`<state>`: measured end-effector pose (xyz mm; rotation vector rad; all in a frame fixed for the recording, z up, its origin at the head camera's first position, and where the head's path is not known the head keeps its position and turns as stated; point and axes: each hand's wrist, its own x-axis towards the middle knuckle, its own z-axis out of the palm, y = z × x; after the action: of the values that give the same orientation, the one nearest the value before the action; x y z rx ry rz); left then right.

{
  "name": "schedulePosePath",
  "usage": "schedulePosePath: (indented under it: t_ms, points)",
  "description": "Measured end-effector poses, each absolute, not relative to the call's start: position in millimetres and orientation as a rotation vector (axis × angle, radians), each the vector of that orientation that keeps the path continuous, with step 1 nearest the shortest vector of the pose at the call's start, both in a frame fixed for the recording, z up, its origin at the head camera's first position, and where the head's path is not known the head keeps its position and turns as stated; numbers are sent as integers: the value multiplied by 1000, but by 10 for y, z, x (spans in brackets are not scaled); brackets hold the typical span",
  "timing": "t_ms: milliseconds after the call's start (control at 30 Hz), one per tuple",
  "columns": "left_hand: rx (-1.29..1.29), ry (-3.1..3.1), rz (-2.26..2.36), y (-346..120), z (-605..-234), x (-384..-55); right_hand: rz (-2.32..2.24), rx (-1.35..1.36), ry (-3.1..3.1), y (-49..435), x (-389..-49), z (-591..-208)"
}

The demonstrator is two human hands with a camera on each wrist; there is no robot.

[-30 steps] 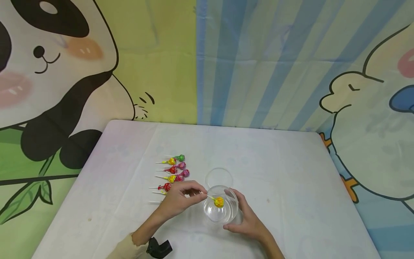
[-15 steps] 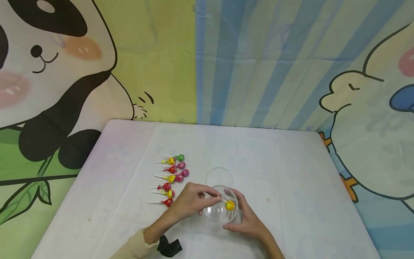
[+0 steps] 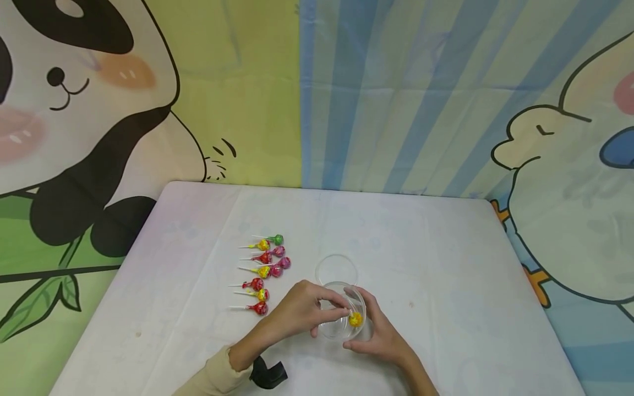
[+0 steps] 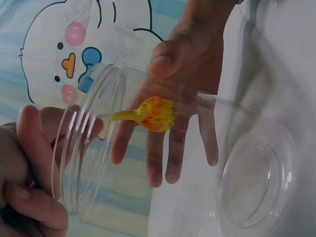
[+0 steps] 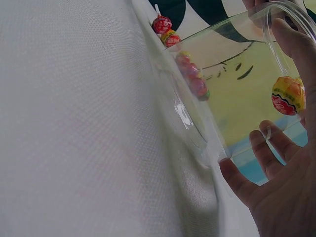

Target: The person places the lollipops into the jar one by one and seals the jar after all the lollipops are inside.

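Observation:
In the head view my left hand [image 3: 312,311] pinches the white stick of a yellow lollipop [image 3: 355,319]. The candy hangs within a clear plastic jar [image 3: 331,331]; through the wall, the left wrist view shows the yellow-orange wrapper [image 4: 157,114] near the jar's mouth. My right hand [image 3: 378,333] holds the jar from its right side, thumb to the front and fingers spread along the wall. In the right wrist view its fingers [image 5: 239,181] touch the jar. The left fingertips [image 4: 39,205] are at the jar's rim.
Several wrapped lollipops, among them a green one [image 3: 278,240] and a red one [image 3: 260,308], lie in a loose column left of the jar. A clear round lid [image 3: 337,255] lies behind the jar on the white-covered table [image 3: 446,264]. Printed cloth hangs behind.
My left hand has moved right and slightly down, carrying the yellow lollipop from over the jar's mouth toward its right inner side. The right hand and the jar stay nearly still.

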<state>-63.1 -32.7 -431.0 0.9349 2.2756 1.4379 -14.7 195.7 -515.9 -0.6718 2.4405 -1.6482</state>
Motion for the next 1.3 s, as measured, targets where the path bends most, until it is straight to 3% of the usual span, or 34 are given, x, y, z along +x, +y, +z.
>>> schedulePosePath:
  t_ms: [200,467,1300]
  points:
    - [977,2296,1337,-321,-4275,-626,-1667,-699,2417,1967,-149,-5176]
    - [1025,2394,861,-250,-4170,-695,-1652,-673,2435,1959,-129,-5186]
    - [971,2475,296,-27,-3962,-654,-1665,-626,2472,1957,-76,-5169]
